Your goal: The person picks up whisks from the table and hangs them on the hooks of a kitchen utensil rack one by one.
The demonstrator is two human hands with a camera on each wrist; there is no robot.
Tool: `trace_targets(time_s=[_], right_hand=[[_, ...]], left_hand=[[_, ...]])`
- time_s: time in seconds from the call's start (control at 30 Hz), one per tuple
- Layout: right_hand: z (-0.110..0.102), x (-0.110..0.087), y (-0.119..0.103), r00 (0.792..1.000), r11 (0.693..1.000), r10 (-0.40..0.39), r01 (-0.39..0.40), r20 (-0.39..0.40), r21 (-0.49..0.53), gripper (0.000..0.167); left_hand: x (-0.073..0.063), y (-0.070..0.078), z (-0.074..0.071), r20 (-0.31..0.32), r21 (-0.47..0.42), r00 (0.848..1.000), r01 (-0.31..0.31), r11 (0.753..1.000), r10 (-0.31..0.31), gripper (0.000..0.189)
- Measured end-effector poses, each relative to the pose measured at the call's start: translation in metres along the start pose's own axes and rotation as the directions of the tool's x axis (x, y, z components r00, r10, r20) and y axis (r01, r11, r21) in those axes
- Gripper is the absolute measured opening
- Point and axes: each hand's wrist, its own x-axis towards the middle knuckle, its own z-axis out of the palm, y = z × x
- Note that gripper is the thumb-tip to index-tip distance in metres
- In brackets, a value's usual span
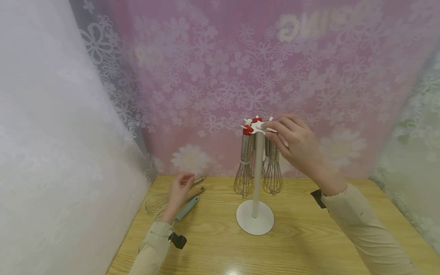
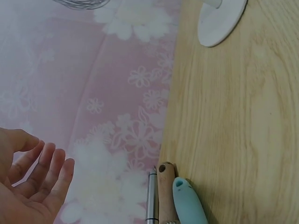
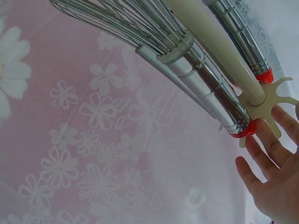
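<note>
A white stand [image 1: 257, 172] has a round base and a hooked top plate [image 3: 261, 109]. Steel whisks with red ends, among them one whisk [image 1: 245, 152] on the left and another whisk [image 3: 210, 84] by the fingers, hang from its hooks. My right hand [image 1: 292, 139] pinches the top plate, index fingertip on top and thumb at its side; the wrist view hides the thumb. My left hand [image 1: 178, 194], loosely bent and holding nothing, hovers above utensils at the table's left: a steel handle [image 2: 152, 196], a wooden handle [image 2: 167, 191] and a light-blue handle [image 2: 188, 200].
The wooden table [image 1: 213, 244] carries the stand's round base [image 1: 255, 225] near its middle. Behind it hangs a pink flowered curtain [image 1: 206, 95], close to the whisks. White sheeting [image 1: 68, 152] borders the left side, and more flowered cloth [image 1: 412, 145] the right.
</note>
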Motion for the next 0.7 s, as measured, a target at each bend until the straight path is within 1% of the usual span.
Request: trace_targets(time_s=[0.13,0.2,0.33,0.43,0.53,0.63,0.7], right_hand=[[0.001,0.000,-0.001,1.000,1.000,0.002,-0.002,0.000,0.004,0.039],[0.001,0.000,-0.001,1.000,1.000,0.003,-0.003,-0.005,0.008,0.037],[0.002,0.000,0.000,1.000,1.000,0.000,0.000,-0.018,0.007,0.039],[0.003,0.000,0.000,1.000,1.000,0.002,-0.002,-0.025,0.001,0.043],[0.003,0.001,0.000,1.000,1.000,0.005,-0.005,-0.027,-0.001,0.045],[0.004,0.001,0.000,1.000,1.000,0.010,-0.010,-0.025,0.001,0.043],[0.003,0.000,0.001,1.000,1.000,0.016,-0.016,-0.022,0.007,0.037]], left_hand=[[-0.002,-0.008,0.000,-0.002,0.052,0.999,-0.034,0.998,0.034,0.016],[-0.003,-0.013,0.000,0.001,0.071,0.999,-0.035,0.997,0.035,0.015],[-0.006,-0.022,0.001,0.025,0.139,1.000,-0.017,0.990,0.013,0.012],[-0.010,-0.027,0.001,0.059,0.219,0.998,0.009,0.976,-0.022,0.010],[-0.015,-0.032,0.002,0.093,0.294,0.994,0.022,0.956,-0.052,0.010],[-0.018,-0.038,0.002,0.116,0.326,0.992,0.015,0.945,-0.056,0.010],[-0.019,-0.042,0.002,0.123,0.333,0.991,0.010,0.943,-0.054,0.010]])
